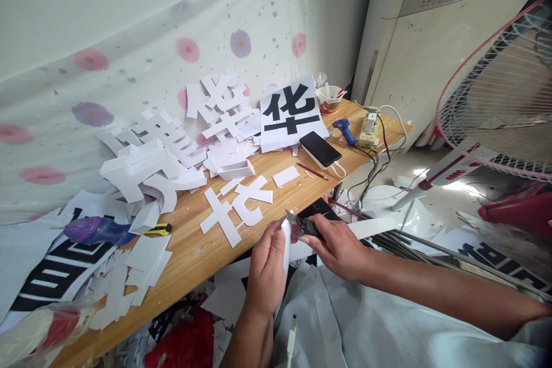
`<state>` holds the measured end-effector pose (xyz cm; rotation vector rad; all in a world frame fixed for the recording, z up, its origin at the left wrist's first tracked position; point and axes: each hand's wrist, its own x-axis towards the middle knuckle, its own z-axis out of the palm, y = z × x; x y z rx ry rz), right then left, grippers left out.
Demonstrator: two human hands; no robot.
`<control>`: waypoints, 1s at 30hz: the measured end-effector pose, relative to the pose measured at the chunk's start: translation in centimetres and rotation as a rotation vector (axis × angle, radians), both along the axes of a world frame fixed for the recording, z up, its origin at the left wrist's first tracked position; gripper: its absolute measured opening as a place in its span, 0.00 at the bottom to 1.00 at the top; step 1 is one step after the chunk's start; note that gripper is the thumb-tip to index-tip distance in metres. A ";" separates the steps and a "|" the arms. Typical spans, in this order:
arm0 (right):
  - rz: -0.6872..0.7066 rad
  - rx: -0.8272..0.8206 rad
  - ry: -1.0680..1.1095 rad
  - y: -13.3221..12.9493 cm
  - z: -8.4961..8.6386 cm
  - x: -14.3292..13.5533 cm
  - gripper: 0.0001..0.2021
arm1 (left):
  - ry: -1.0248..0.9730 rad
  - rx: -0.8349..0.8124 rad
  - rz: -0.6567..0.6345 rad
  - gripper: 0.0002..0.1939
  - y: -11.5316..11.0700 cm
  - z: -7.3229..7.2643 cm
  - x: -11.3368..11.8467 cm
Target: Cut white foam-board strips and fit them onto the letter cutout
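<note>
- Two hands work close together at the near edge of the bench, just above the person's lap.
- The left hand is closed around a white strip, which stands on edge between its thumb and fingers.
- The right hand is clamped on a dark-bladed cutter, whose tip touches the top of the strip.
- A longer run of white strip leads off to the right behind the right hand.
- On the bench just beyond the hands lies a flat white cut-out character, with a small white rectangle beside it.
- Farther back sits a heap of white raised letters, and a printed sheet bearing a black character leans against the flowered cloth.
- A black phone, a red pencil and a blue glue gun lie at the right end of the bench.
- A yellow-and-black knife rests near the left end.
</note>
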<state>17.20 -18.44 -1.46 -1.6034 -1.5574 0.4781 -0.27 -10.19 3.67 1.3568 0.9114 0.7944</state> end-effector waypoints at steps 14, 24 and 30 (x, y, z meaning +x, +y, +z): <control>0.042 0.032 -0.015 0.1 0.2 -0.1 0.17 | -0.018 0.021 -0.055 0.27 0.0 0.6 0.3; -0.066 -0.032 0.023 0.0 -0.6 0.4 0.15 | 0.015 0.017 -0.102 0.26 0.1 -0.7 -1.0; 0.055 0.046 0.071 -0.1 0.5 0.2 0.14 | 0.031 0.034 -0.051 0.28 0.1 0.1 -0.3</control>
